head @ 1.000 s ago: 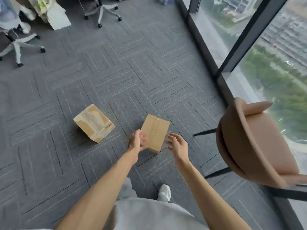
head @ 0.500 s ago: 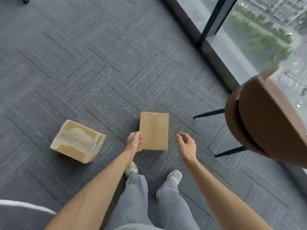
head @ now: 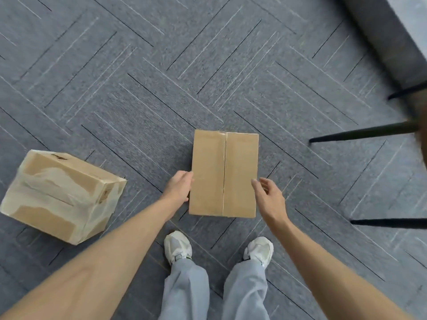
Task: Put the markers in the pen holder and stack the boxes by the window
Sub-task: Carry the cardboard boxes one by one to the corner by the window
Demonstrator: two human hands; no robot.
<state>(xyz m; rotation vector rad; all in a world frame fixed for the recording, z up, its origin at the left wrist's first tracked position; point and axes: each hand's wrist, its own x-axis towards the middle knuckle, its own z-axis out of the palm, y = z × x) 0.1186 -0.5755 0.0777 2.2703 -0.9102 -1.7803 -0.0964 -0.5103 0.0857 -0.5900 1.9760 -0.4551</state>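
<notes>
A plain brown cardboard box (head: pixel 223 173), taped along its middle seam, lies flat on the grey carpet in front of my feet. My left hand (head: pixel 179 188) touches its left side, fingers against the edge. My right hand (head: pixel 268 196) hovers at the box's right side, fingers loosely spread, a small gap from the cardboard. A second, larger box (head: pixel 62 195) wrapped in clear tape sits tilted on the carpet to the left, apart from both hands. No markers or pen holder are in view.
Black chair legs (head: pixel 360 135) reach in from the right, with another leg (head: pixel 390 222) lower down. The dark window base (head: pixel 388 40) runs along the top right. My white shoes (head: pixel 178 247) stand just behind the box.
The view has tilted further down and come closer to the floor. Both hands have moved in to the sides of the plain box; the left now touches it. The chair seat has left the view.
</notes>
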